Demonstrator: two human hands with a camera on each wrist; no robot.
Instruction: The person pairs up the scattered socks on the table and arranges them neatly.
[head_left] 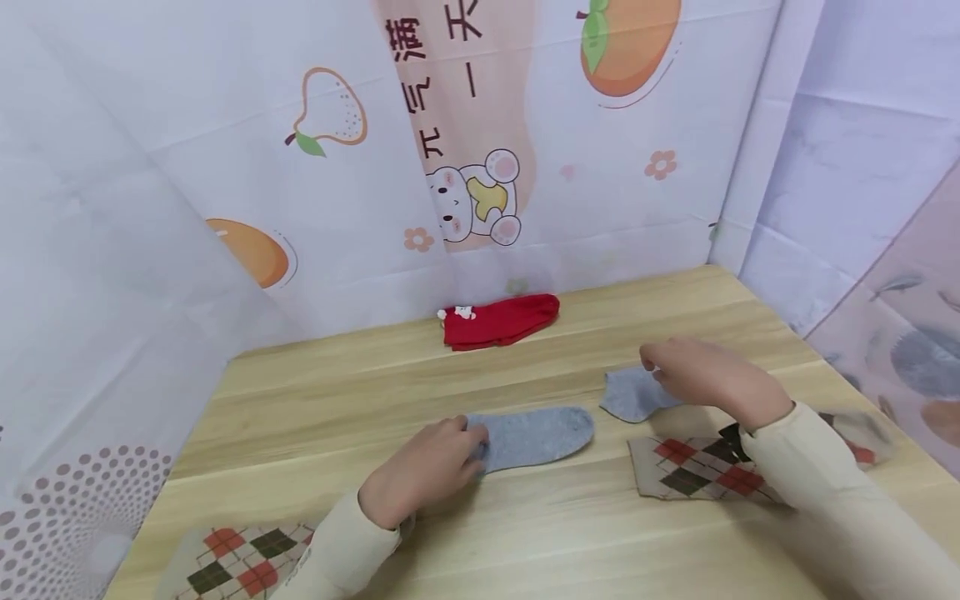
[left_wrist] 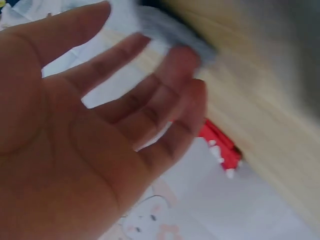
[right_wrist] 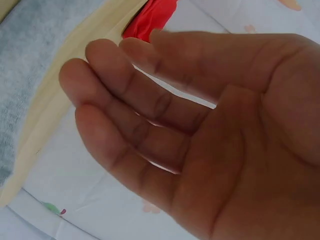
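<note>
While the far edge of the pale wooden table (head_left: pixel 315 425) meets a white printed cloth (head_left: pixel 352 208), one flat red sock bundle (head_left: pixel 502 323) lies near this edge, with bare wood in front. There are two grey fabric socks: the middle grey sock (head_left: pixel 540 437) and the right grey sock (head_left: pixel 628 396), a narrow gap between them. Two beige diamond-patterned socks lie nearer, the left patterned sock (head_left: pixel 240 567) and the right patterned sock (head_left: pixel 693 471). The left hand (head_left: pixel 427 468) is at the left end of the middle grey sock, fingers slightly bent, thumb apart. The right hand (head_left: pixel 708 379) is above the right grey sock, fingers loosely bent, clamped on nothing; whether it touches, I cannot tell.
</note>
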